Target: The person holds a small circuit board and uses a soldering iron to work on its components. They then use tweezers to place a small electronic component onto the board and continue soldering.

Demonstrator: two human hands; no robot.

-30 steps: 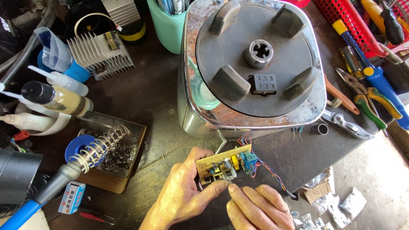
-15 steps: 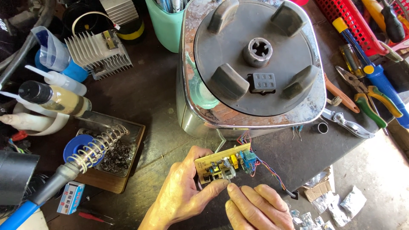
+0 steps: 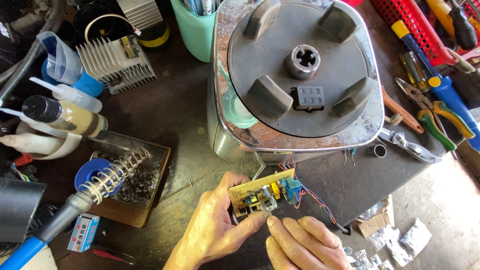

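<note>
My left hand (image 3: 212, 227) holds a small tan circuit board (image 3: 262, 192) by its left end, component side up. Coloured wires (image 3: 305, 192) run from the board's right end to the blender base. My right hand (image 3: 300, 242) sits just below the board, its fingertips pinching a small part at the board's lower edge. The blender base (image 3: 300, 75), a chrome body with a dark grey top, four rubber pads and a centre drive socket, stands directly behind the board.
A soldering iron (image 3: 30, 240) rests in a coil stand (image 3: 117, 172) on a metal tray at the left. Bottles (image 3: 65, 115), a heat sink (image 3: 117, 62) and a teal cup (image 3: 195, 27) stand at the back left. Pliers (image 3: 430, 112), screwdrivers and a red basket (image 3: 425, 25) lie at the right.
Both hands and the circuit board have stayed in almost the same place; my right fingertips shifted slightly along the board's lower edge.
</note>
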